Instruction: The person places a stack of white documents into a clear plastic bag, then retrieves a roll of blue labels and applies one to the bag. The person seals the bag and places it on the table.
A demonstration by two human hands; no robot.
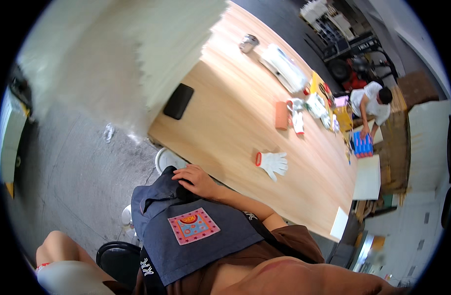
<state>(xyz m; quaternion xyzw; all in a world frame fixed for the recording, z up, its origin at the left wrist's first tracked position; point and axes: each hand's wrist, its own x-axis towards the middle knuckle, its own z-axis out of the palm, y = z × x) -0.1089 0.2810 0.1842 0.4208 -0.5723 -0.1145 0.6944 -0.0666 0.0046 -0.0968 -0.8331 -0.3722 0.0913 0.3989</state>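
My right hand point(198, 181) rests over my lap on the dark cloth of a grey-blue apron point(235, 250), its fingers spread and slightly curved. Under its palm is a black patch I cannot make out. The apron carries a colourful square patch point(193, 226). Low at the left, bare skin of a bent limb point(65, 246) shows beside a blurred pale shape; my left hand's fingers do not show. On the wooden table point(225, 113), a white knit glove point(273, 163) with a red cuff lies nearest my right hand. A black phone point(178, 101) lies by the table's edge.
A large, blurred pale mass point(112, 59) with a ragged edge fills the upper left. Farther along the table are a metal can point(248, 43), a white package point(284, 66) and an orange block point(281, 115). A person point(370, 103) touches a blue-and-red box point(363, 144) at the far right.
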